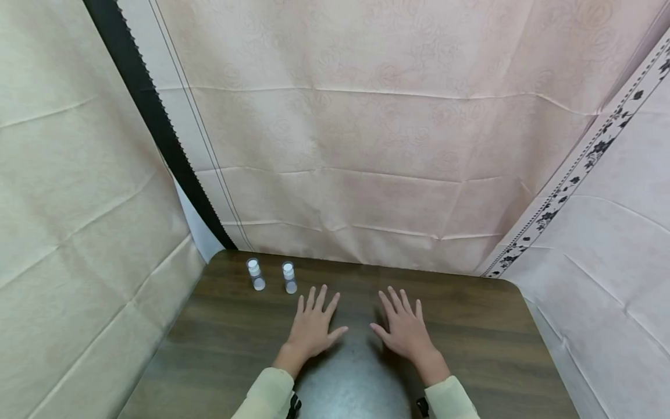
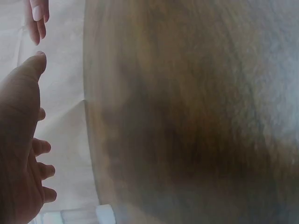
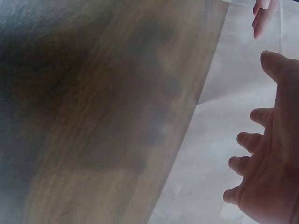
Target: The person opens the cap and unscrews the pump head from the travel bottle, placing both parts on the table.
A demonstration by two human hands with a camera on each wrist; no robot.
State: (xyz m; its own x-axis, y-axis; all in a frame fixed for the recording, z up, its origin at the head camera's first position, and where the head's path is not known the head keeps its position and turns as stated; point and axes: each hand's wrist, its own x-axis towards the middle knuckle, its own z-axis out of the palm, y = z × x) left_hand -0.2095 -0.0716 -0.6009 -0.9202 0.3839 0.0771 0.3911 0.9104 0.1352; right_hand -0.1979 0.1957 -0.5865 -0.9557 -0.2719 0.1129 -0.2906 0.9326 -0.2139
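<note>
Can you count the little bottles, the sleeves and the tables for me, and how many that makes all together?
Small bottles: 2
Pale green sleeves: 2
Table: 1
Total: 5

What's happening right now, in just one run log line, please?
left hand: fingers spread, holding nothing | right hand: fingers spread, holding nothing | two small containers: on table, nearer left hand
</note>
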